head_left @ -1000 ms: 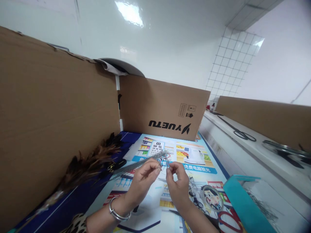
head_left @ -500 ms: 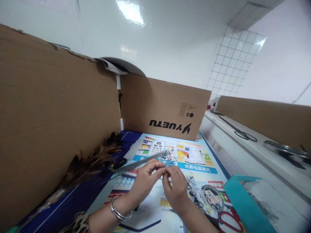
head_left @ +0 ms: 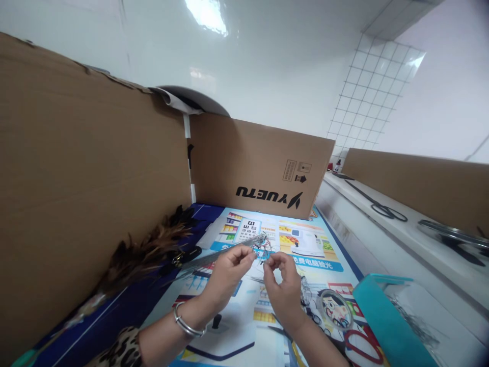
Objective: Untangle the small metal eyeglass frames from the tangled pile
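Above the printed sheet (head_left: 214, 331), my left hand (head_left: 229, 278) has thumb and forefinger pressed together in a pinch. My right hand (head_left: 284, 288) faces it across a small gap, its thumb and forefinger also closed. Whatever either pinch holds is too small to make out. A bundle of thin metal wires (head_left: 214, 257) lies behind my left hand. Beyond the fingertips sits a tangle of fine wire pieces (head_left: 266, 242). A second clump of small clear and dark pieces (head_left: 306, 290) is partly hidden by my right hand.
A clear round ring (head_left: 336, 309) and red-handled scissors (head_left: 362, 346) lie at right, near a teal box (head_left: 389, 316) with thin wires. Brown feathers (head_left: 141, 255) lie at left. Cardboard walls (head_left: 260, 163) stand behind and left. Black scissors (head_left: 385, 211) rest on the ledge.
My hands were together at the fingertips and have moved apart, the right one slightly to the right. Both still pinch. The view has shifted slightly.
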`<state>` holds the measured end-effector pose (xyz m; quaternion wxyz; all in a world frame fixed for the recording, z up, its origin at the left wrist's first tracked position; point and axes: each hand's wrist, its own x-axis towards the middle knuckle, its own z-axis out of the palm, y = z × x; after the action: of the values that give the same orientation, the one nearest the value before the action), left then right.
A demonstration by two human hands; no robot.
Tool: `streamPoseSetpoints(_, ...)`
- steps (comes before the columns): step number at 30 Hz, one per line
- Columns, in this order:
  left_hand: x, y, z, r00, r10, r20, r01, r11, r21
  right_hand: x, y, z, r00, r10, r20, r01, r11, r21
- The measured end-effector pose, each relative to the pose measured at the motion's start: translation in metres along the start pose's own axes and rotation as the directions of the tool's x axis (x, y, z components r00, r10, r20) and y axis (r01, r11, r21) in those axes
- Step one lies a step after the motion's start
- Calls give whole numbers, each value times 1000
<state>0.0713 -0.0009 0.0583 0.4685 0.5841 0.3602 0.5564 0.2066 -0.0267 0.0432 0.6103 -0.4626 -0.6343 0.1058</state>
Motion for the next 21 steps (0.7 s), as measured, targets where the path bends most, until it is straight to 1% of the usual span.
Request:
streamPoseSetpoints(3, -2, 2, 1, 1000, 1, 6, -1, 1000, -15, 1, -1, -2, 989, 136, 54, -142, 980, 137)
streamPoseSetpoints(5, -3, 4, 1, 999, 34, 4, -34, 999, -11, 1, -1, -3, 971, 219, 93, -235, 945, 228)
streamPoseSetpoints(7, -5, 6, 1, 997, 77, 2, -77, 997, 1, 3, -1, -3, 955, 275, 111, -295, 913, 281)
streamPoseSetpoints(9, -6, 7, 1, 994, 108, 0, -108, 994, 13, 4, -1, -4, 949, 299, 103, -316, 900, 299)
streamPoseSetpoints(12, -8, 8, 1, 991, 136, -5, -136, 991, 22, 6, -1, -5, 950, 300, 90, -313, 900, 304)
streamPoseSetpoints(16, -8, 8, 0, 988, 156, 3, -156, 988, 11, 6, -2, -6, 953, 285, 100, -302, 907, 292)
streamPoseSetpoints(21, -9, 8, -1, 986, 163, 18, -163, 987, 0, 6, -1, -7, 944, 313, 104, -330, 884, 331)
